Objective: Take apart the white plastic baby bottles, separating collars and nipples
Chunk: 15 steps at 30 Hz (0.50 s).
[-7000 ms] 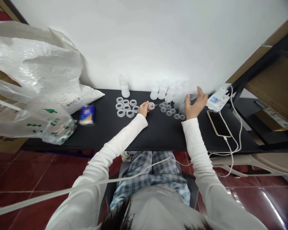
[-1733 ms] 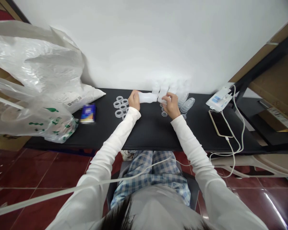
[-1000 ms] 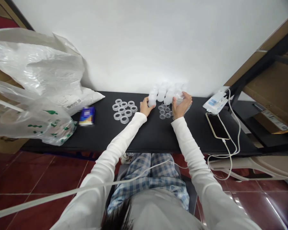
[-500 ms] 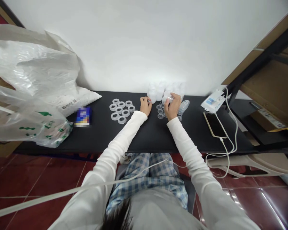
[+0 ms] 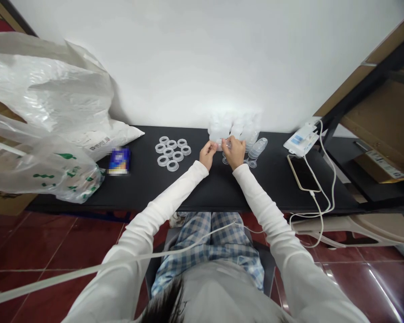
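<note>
My left hand (image 5: 208,154) and my right hand (image 5: 234,152) meet near the back of the black table. Both are closed, fingertips pinching a small clear plastic piece (image 5: 223,143) between them; its exact shape is mostly covered by the fingers. Just behind stand several frosted translucent plastic containers (image 5: 218,127) in rows against the wall. Small clear round plastic parts (image 5: 252,164) lie beneath and beside my right hand, partly hidden by it. To its right lean stacked clear dome-shaped caps (image 5: 257,147). Left of my left hand lies a group of translucent plastic rings (image 5: 168,152).
A blue packet (image 5: 119,161), blurred out, sits beside big white plastic bags (image 5: 70,103) on the left. On the right are a phone (image 5: 303,173) with a white charging cable (image 5: 332,179) and a white box (image 5: 301,140). The table's front edge (image 5: 218,209) runs above my lap.
My right hand has moved left and slightly down from the frosted containers, toward my left hand. Both hands now come together at the clear piece. The view has shifted slightly.
</note>
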Available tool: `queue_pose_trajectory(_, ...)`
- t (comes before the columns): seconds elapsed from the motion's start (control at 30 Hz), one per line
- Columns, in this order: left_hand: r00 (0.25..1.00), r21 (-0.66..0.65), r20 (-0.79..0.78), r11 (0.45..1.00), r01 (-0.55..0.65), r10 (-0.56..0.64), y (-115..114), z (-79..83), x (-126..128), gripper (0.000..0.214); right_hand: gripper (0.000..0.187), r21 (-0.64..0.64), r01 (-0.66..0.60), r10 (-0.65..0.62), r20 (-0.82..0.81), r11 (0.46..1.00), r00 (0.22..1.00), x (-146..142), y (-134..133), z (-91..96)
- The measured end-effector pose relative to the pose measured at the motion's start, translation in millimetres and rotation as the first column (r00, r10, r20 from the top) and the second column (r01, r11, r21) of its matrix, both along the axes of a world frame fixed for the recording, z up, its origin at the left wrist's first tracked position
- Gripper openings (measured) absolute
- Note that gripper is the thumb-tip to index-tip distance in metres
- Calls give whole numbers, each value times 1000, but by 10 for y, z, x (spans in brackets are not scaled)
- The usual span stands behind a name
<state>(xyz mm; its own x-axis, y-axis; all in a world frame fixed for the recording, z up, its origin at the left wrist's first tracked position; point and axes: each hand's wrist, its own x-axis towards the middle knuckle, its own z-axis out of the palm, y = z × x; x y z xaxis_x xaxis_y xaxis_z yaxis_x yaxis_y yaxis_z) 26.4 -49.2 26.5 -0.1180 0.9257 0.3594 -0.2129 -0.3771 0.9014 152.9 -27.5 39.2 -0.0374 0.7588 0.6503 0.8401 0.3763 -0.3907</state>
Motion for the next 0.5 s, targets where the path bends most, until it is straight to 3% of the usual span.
queue_pose_trajectory(0.13, 979, -100, 201, 993, 58, -37, 69, 38, -29, 45, 41, -60, -71, 68, -45, 996, 997, -79, 17, -31)
queue_pose_trajectory(0.2, 963, -156, 269, 988, 21, 22, 147, 74, -114, 44, 35, -67, -178, 176, -28, 982, 984, -106, 7, -50)
queue_pose_trajectory(0.3, 938, -263, 313, 962, -68, 152, 274, 112, -336, 46, 21, -53, -458, 461, 105, 887, 881, -130, -35, -63)
queue_pose_trajectory(0.37, 968, -240, 233, 970, -36, 94, 313, 112, -479, 46, 21, -45, -567, 567, 140, 822, 812, -143, -59, -57)
queue_pose_trajectory(0.43, 979, -187, 198, 982, 0, 38, 299, 97, -554, 47, 24, -12, -556, 555, 83, 831, 828, -153, -66, -45)
queue_pose_trajectory(0.5, 988, -116, 153, 993, 22, -4, 251, 78, -544, 49, 35, 38, -478, 479, -20, 878, 878, -156, -62, -35)
